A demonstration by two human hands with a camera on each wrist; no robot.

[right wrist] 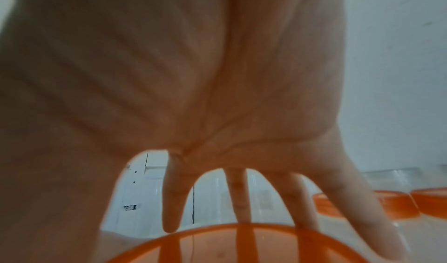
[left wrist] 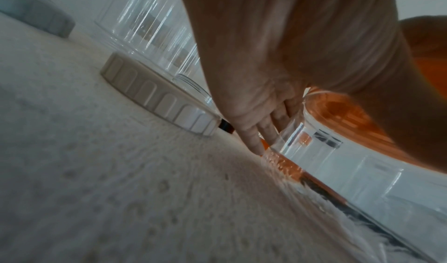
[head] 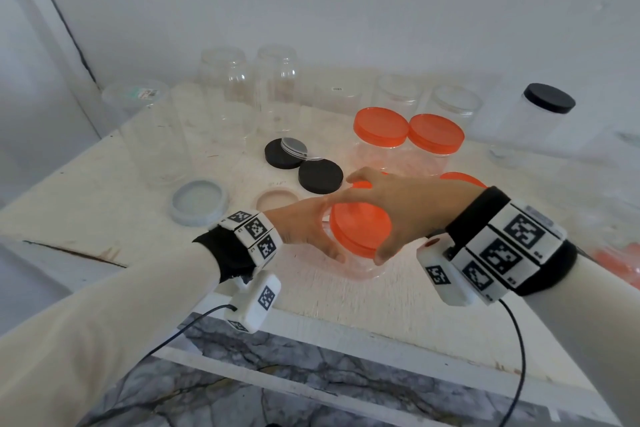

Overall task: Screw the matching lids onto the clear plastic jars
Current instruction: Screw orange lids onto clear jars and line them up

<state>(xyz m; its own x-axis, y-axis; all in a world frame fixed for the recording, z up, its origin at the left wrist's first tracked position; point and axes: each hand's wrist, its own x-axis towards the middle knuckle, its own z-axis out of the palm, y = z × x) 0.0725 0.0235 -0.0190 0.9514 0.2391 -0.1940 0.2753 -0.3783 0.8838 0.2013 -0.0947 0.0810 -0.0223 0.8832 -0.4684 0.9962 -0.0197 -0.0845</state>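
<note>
The clear jar (head: 349,263) stands upright near the front edge of the desk (head: 104,211), roughly midway along it. An orange lid (head: 360,227) sits on its mouth. My right hand (head: 398,208) covers the lid from above: fingers spread and curved down over the far rim, thumb on the near rim, so the hand grips the lid. In the right wrist view the fingertips (right wrist: 170,225) touch the lid's rim. My left hand (head: 304,229) wraps the jar's wall from the left side just below the lid, fingers curled round it; in the left wrist view the little finger reaches down to the desk surface.

Just behind the hands lie two black lids (head: 320,177), one with a clear lid (head: 294,148) leaning on it. A beige lid (head: 277,199) and a grey lid (head: 200,201) lie to the left. Two more jars with orange lids (head: 408,130) stand behind, touching each other. Open clear jars (head: 249,90) line the far edge; a black-lidded jar (head: 540,114) stands at the far right corner.
</note>
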